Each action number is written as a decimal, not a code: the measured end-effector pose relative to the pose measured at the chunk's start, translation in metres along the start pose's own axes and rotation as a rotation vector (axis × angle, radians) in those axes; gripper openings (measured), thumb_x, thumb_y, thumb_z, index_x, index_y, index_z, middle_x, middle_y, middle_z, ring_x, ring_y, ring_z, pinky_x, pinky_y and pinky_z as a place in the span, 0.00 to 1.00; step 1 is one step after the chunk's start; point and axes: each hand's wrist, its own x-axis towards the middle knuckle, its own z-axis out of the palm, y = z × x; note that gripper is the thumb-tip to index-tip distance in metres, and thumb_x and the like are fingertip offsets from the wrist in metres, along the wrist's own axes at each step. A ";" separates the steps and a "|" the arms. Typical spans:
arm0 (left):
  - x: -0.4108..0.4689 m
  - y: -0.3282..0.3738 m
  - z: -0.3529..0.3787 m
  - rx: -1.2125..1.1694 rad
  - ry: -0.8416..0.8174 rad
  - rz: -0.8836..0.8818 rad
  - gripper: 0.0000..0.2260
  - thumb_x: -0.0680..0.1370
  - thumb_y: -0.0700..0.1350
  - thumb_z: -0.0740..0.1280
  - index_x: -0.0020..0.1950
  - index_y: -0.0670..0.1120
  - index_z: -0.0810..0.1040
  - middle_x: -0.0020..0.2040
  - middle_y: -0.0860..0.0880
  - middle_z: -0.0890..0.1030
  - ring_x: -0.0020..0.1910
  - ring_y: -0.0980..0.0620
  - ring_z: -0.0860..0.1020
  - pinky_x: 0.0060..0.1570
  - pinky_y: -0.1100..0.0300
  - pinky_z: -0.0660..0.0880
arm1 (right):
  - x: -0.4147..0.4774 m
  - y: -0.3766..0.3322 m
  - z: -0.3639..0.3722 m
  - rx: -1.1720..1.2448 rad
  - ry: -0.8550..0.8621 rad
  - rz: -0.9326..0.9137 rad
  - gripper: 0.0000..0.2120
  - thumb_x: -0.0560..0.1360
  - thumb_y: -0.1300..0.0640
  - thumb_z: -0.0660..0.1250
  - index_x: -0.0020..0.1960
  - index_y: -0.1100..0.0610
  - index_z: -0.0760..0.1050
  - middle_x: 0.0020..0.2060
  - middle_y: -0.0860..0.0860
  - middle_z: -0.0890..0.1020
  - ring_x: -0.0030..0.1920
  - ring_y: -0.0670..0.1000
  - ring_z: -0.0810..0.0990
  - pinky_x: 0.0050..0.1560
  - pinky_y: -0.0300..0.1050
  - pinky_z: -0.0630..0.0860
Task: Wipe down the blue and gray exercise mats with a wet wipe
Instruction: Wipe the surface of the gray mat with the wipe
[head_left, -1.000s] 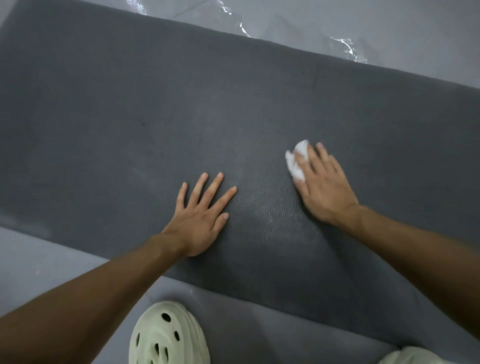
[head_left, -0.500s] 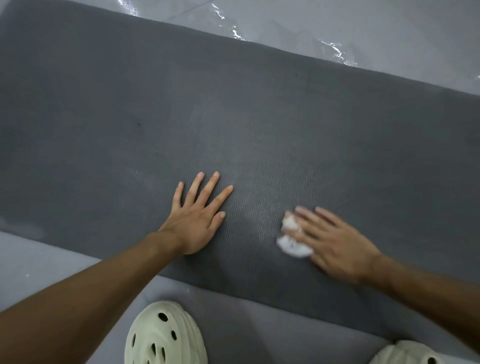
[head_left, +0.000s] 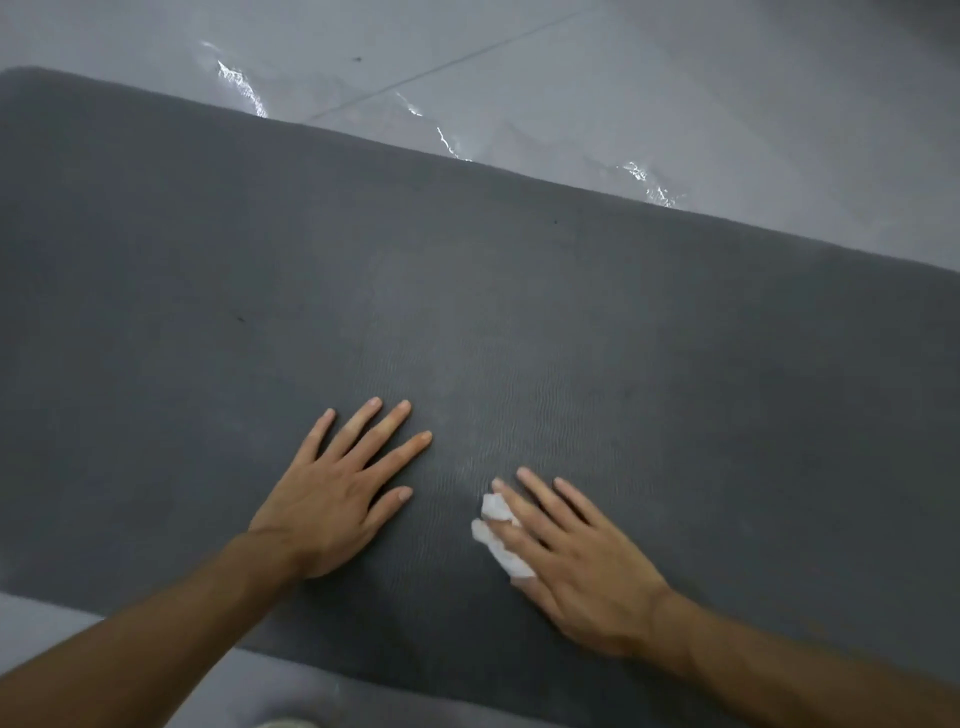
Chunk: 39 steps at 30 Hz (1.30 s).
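Note:
A dark gray exercise mat (head_left: 519, 322) lies across the floor and fills most of the view. My left hand (head_left: 337, 493) rests flat on it near its front edge, fingers spread and straight. To the right, my right hand (head_left: 566, 551) presses a crumpled white wet wipe (head_left: 501, 535) onto the mat with straight fingers; the wipe sticks out under the index finger and thumb side. No blue mat is in view.
Pale gray floor (head_left: 623, 78) lies beyond the mat's far edge, with crinkled clear plastic (head_left: 447, 140) along that edge. A strip of gray floor (head_left: 62, 623) shows at the near left.
My right hand slid the wipe from the mat's middle toward me and to the left, ending beside my left hand. The view tilted up, and the shoes dropped out of sight.

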 end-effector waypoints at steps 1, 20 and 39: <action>0.005 -0.006 -0.003 0.013 0.001 0.010 0.27 0.85 0.64 0.42 0.85 0.61 0.49 0.86 0.54 0.50 0.84 0.49 0.50 0.79 0.40 0.52 | 0.000 -0.005 0.005 -0.001 0.003 -0.023 0.29 0.85 0.42 0.54 0.84 0.47 0.52 0.84 0.49 0.50 0.84 0.55 0.48 0.79 0.56 0.51; 0.150 -0.081 -0.045 -0.049 0.104 -0.029 0.28 0.80 0.69 0.31 0.81 0.68 0.38 0.84 0.61 0.38 0.82 0.57 0.37 0.81 0.48 0.40 | 0.134 0.170 -0.069 0.021 0.026 0.589 0.30 0.85 0.41 0.37 0.85 0.47 0.40 0.84 0.48 0.43 0.83 0.50 0.39 0.82 0.50 0.43; 0.161 -0.088 -0.028 -0.028 0.260 -0.142 0.34 0.81 0.73 0.47 0.84 0.60 0.53 0.85 0.51 0.51 0.84 0.47 0.49 0.78 0.34 0.51 | 0.218 0.208 -0.084 0.051 0.134 0.628 0.32 0.85 0.39 0.44 0.84 0.51 0.49 0.84 0.51 0.49 0.84 0.52 0.47 0.82 0.54 0.46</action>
